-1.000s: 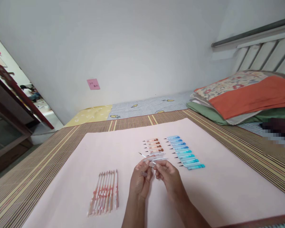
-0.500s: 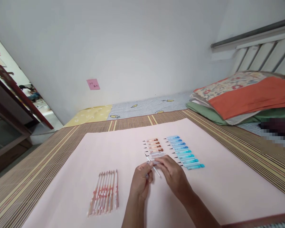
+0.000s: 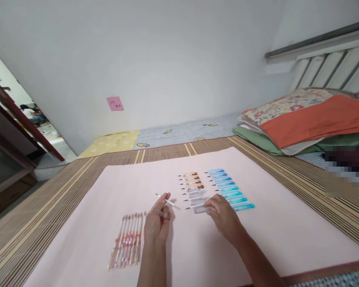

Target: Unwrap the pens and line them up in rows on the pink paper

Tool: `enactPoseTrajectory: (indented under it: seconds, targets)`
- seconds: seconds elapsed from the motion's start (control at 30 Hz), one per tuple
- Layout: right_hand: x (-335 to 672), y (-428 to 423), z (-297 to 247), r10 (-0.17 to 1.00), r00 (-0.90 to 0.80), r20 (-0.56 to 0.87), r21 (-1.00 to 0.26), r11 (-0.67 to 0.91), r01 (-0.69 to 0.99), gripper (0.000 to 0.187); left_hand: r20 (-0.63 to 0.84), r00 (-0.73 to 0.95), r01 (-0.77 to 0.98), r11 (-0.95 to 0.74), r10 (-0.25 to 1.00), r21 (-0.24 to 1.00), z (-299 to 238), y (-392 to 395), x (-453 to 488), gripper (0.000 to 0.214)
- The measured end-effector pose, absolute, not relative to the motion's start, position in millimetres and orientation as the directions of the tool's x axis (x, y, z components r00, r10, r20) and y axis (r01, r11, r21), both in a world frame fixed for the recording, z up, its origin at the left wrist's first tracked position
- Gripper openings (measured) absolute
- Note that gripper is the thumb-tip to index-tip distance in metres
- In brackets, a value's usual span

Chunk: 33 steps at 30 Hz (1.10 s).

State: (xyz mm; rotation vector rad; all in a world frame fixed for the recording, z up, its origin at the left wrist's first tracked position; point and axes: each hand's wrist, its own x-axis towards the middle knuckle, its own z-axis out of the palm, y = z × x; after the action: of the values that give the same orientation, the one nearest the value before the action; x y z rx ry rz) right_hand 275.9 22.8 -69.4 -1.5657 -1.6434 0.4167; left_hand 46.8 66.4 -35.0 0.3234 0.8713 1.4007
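My left hand [image 3: 158,219] is closed, with a thin white pen refill [image 3: 169,202] slanting out between its fingers, dark tip to the upper left. A small translucent piece [image 3: 159,213] also shows in that hand, too unclear to name. My right hand [image 3: 223,211] pinches the end of a clear greyish pen barrel [image 3: 200,209] at the paper. Just above that barrel lies a white refill [image 3: 193,206] with a dark tip. Farther up the same column are more greyish barrels [image 3: 196,197] and brown-ended barrels [image 3: 194,182], each beside a refill.
Blue and turquoise barrels with refills [image 3: 227,184] form a column to the right. Several pinkish pens [image 3: 128,239] lie side by side at left. All rest on a pink sheet [image 3: 89,207] over a striped mat [image 3: 62,191]. Folded bedding [image 3: 314,119] sits at far right.
My hands have come apart. The left has moved left with a refill in its fingers; the right now holds a greyish barrel down at the column's near end, beside a refill.
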Motion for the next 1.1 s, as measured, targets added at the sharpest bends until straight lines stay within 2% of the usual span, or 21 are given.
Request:
enactPoseTrajectory:
  seconds: [0.2, 0.47, 0.73, 0.83, 1.1]
  targets:
    - [277.4, 25.9, -77.3, 0.966, 0.042, 0.253, -0.631, 0.132, 0.764, 0.019, -0.317, -0.028, -0.729, 0.198, 0.948, 0.655, -38.8, 64.1, 53.3, 0.016]
    - [278.3, 26.3, -81.0, 0.966, 0.064, 0.252, -0.623, 0.112, 0.774, 0.017, -0.339, -0.019, -0.775, 0.2, 0.941, 0.599, -36.9, 62.4, 58.8, 0.034]
    - [273.3, 29.1, -79.7, 0.967, 0.089, 0.241, -0.595, 0.075, 0.801, 0.014, -0.393, -0.037, -0.81, 0.202, 0.919, 0.551, -32.8, 61.1, 61.4, 0.021]
    - [272.8, 29.3, -80.5, 0.966, 0.094, 0.241, -0.594, 0.071, 0.801, 0.012, -0.384, 0.004, -0.82, 0.223, 0.923, 0.527, -32.1, 61.2, 62.3, 0.016]
    - [275.7, 28.2, -79.8, 0.966, 0.055, 0.253, -0.57, 0.102, 0.816, 0.012, -0.362, 0.076, -0.814, 0.267, 0.929, 0.516, -32.5, 60.8, 64.6, 0.02]
